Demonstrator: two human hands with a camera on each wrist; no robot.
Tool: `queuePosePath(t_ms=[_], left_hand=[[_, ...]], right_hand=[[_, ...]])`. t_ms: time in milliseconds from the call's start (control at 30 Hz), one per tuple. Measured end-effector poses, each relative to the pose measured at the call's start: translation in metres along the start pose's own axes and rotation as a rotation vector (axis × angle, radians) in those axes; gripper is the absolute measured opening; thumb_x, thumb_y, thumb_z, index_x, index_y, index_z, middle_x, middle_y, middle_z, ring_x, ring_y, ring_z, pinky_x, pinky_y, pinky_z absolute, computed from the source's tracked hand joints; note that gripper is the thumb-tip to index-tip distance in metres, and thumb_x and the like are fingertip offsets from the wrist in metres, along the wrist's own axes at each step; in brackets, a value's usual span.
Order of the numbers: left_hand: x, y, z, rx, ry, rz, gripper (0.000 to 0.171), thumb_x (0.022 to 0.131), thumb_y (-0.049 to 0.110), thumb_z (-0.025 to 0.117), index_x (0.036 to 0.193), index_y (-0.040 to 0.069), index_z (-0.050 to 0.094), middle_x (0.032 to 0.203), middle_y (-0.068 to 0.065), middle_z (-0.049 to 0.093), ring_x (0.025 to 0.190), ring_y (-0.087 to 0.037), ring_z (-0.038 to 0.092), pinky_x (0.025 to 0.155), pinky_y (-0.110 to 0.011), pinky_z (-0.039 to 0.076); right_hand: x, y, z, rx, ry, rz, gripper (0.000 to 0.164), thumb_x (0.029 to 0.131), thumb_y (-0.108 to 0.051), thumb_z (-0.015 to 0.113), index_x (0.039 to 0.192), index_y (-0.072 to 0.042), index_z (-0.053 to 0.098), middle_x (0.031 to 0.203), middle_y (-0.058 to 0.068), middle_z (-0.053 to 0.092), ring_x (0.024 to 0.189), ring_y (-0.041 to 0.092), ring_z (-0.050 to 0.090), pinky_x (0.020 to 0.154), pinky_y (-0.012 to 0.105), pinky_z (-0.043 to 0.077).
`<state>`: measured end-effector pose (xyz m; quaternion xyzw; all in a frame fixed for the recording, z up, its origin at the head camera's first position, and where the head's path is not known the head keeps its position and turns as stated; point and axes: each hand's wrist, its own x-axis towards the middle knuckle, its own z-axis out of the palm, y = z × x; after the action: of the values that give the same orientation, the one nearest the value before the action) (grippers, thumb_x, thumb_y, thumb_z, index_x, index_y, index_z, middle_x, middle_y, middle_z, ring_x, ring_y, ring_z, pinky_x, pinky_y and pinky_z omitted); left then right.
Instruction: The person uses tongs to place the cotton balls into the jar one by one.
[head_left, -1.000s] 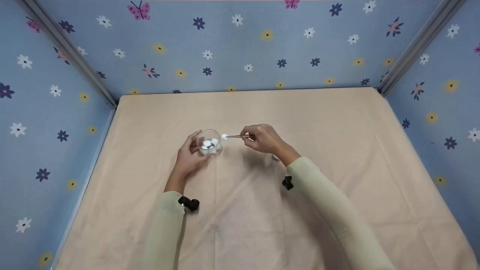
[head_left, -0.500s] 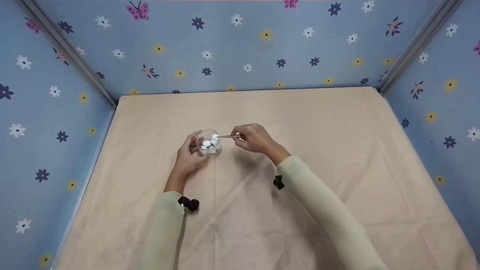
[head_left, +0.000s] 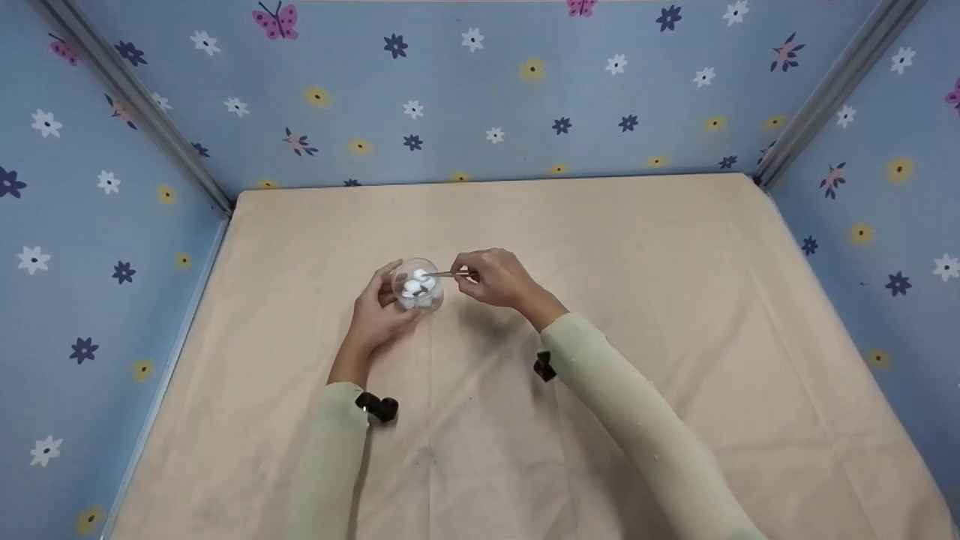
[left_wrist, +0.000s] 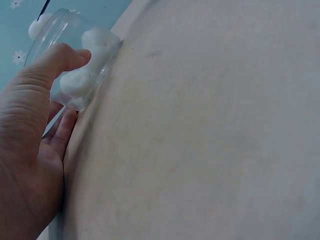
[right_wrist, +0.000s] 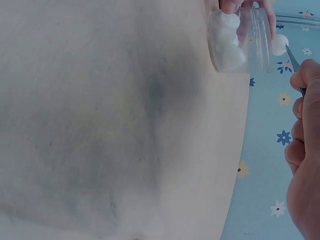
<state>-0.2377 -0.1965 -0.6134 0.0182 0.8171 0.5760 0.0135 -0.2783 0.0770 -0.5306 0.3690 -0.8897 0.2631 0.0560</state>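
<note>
A clear round jar [left_wrist: 75, 27] stands upright on the cloth with several white cotton balls [right_wrist: 229, 44] inside. My left hand [head_left: 379, 313] holds the jar from its left side, thumb on the near wall and fingers round the far one. In my right hand [head_left: 496, 277] is a pair of metal tweezers [head_left: 448, 274], pinched between thumb and fingers and pointing left. The tweezer tips grip one cotton ball [right_wrist: 279, 45], which sits just above the jar's mouth in both wrist views.
A beige cloth [head_left: 637, 247] with soft creases covers the table. Blue flower-patterned panels [head_left: 480, 82] rise along the back and both sides. A small black camera [head_left: 377, 407] sits at the left cuff, and another black camera [head_left: 544, 366] at the right.
My right hand has moved left with the tweezers, bringing the cotton ball from beside the jar to over its mouth. The left hand and the jar have stayed in place.
</note>
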Motion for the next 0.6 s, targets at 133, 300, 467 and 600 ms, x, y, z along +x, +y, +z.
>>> queuePosePath(t_ms=[133, 300, 467, 600], left_hand=[[-0.0007, 0.0009, -0.0006, 0.001, -0.002, 0.003, 0.096, 0.089, -0.001, 0.087, 0.172, 0.017, 0.044, 0.163, -0.023, 0.060, 0.145, -0.040, 0.062, 0.130, -0.051, 0.050], [-0.0009, 0.0014, -0.0012, -0.007, -0.003, 0.012, 0.096, 0.089, -0.002, 0.087, 0.172, 0.016, 0.044, 0.164, -0.023, 0.059, 0.145, -0.041, 0.063, 0.129, -0.051, 0.050], [-0.0004, 0.0003, -0.0011, -0.007, -0.005, 0.016, 0.096, 0.089, -0.003, 0.087, 0.172, 0.016, 0.044, 0.164, -0.024, 0.059, 0.145, -0.041, 0.063, 0.129, -0.051, 0.050], [-0.0007, -0.0002, -0.0007, -0.017, -0.009, 0.018, 0.096, 0.089, -0.004, 0.087, 0.173, 0.016, 0.043, 0.165, -0.024, 0.058, 0.147, -0.042, 0.061, 0.130, -0.052, 0.049]], right_hand=[[0.0002, 0.0003, 0.0009, 0.011, 0.009, 0.007, 0.015, 0.103, -0.013, 0.071, 0.111, -0.007, 0.083, 0.094, 0.012, 0.085, 0.077, 0.029, 0.074, 0.075, 0.048, 0.063], [-0.0001, 0.0004, 0.0005, 0.005, 0.014, 0.018, 0.016, 0.104, -0.014, 0.071, 0.112, -0.008, 0.083, 0.093, 0.012, 0.085, 0.077, 0.029, 0.073, 0.075, 0.047, 0.062], [-0.0015, 0.0019, 0.0014, 0.018, 0.018, 0.013, 0.016, 0.104, -0.015, 0.071, 0.111, -0.007, 0.083, 0.090, 0.013, 0.084, 0.075, 0.028, 0.072, 0.072, 0.044, 0.060], [-0.0025, 0.0030, 0.0023, 0.018, 0.014, 0.011, 0.017, 0.105, -0.016, 0.071, 0.113, -0.007, 0.082, 0.089, 0.013, 0.084, 0.073, 0.027, 0.070, 0.072, 0.044, 0.060]])
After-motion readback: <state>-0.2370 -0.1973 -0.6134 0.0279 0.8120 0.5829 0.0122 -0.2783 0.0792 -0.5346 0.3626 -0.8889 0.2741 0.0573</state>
